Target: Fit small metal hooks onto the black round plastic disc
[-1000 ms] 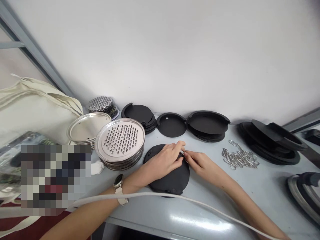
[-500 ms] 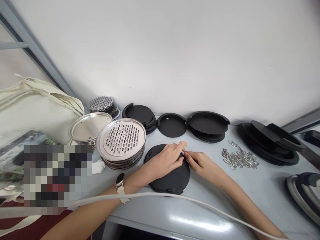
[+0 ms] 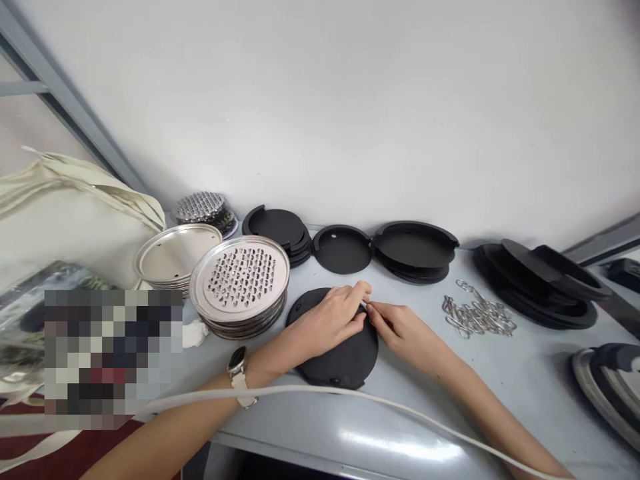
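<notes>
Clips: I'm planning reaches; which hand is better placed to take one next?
Probably the right hand, though apparently pinching something small: it is nearer the clips; the left hand is farther, over the black disc.

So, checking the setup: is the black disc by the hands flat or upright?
Flat: the black disc lies broad side up on the table.

A grey table [image 3: 300, 420] carries the things around the grip. Below it, and reaching left, a black disc [image 3: 340, 363] lies flat. Left of the grip stand a stack of grater plates [image 3: 243, 280], plain metal plates [image 3: 177, 257] and a crumpled white scrap [image 3: 195, 333]. Beyond it sit black trays [image 3: 343, 252]; to its right, wire hooks [image 3: 479, 313], then stacked black rings [image 3: 537, 293].
</notes>
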`<state>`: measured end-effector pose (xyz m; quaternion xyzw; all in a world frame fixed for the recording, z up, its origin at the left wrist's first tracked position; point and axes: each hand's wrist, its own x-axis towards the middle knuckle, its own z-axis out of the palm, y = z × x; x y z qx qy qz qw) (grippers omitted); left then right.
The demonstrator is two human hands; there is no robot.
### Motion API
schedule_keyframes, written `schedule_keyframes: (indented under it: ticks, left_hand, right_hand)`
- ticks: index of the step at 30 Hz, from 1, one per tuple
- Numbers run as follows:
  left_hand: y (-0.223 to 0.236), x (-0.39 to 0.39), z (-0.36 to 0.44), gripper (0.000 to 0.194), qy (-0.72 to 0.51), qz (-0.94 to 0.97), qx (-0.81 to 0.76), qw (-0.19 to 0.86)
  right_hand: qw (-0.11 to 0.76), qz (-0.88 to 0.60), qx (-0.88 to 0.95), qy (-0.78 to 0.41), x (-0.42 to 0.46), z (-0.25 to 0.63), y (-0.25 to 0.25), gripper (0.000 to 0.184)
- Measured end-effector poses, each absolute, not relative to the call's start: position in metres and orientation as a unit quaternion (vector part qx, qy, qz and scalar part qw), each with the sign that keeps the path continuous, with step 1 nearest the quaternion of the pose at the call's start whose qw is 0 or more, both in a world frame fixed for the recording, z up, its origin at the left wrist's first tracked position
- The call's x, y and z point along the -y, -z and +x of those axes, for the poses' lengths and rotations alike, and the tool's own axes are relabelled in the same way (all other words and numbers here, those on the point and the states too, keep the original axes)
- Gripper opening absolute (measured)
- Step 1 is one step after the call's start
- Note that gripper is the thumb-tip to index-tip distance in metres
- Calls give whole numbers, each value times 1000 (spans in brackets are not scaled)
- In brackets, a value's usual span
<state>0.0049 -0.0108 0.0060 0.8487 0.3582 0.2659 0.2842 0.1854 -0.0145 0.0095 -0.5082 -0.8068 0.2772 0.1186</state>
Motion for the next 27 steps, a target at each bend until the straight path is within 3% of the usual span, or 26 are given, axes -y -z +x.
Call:
schedule_keyframes:
  ticks: [20,27]
  left_hand:
    - [-4,10,4,33,-276,851,-342,289]
    - [-5,12,3,38,-278,853,-349,272]
  right_hand:
    - [65,-520,827,-203,17,185,-5,31]
    - [68,-490,835,-240,13,189,-9,33]
